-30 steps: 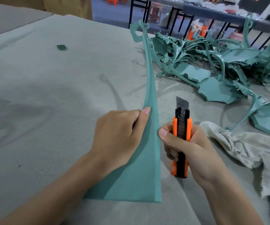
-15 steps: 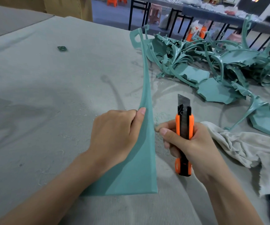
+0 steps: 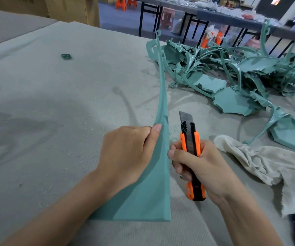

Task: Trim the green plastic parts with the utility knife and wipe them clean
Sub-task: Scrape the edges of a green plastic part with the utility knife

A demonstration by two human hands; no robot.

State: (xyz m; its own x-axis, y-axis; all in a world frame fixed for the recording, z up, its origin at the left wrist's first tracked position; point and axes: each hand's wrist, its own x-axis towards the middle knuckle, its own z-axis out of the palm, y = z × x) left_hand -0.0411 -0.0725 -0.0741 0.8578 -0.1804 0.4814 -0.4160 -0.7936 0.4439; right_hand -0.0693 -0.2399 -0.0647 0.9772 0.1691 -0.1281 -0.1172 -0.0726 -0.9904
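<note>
A long green plastic part (image 3: 153, 196) stands on edge on the grey table, wide near me and tapering to a thin curved stem that ends in a hook far away. My left hand (image 3: 125, 153) grips its upper edge, thumb on the near face. My right hand (image 3: 201, 166) holds an orange and black utility knife (image 3: 191, 148) with the blade out and pointing up, just right of the part's edge. The right thumb tip touches that edge.
A pile of green plastic parts (image 3: 232, 71) fills the table's back right. A whitish rag (image 3: 271, 162) lies right of my right hand. A small green scrap (image 3: 66, 56) sits far left. Plastic shavings are scattered on the grey table cover (image 3: 54, 103).
The knife and my right hand shifted slightly along the part's right edge, first away from me, then back a little. My left hand keeps its grip.
</note>
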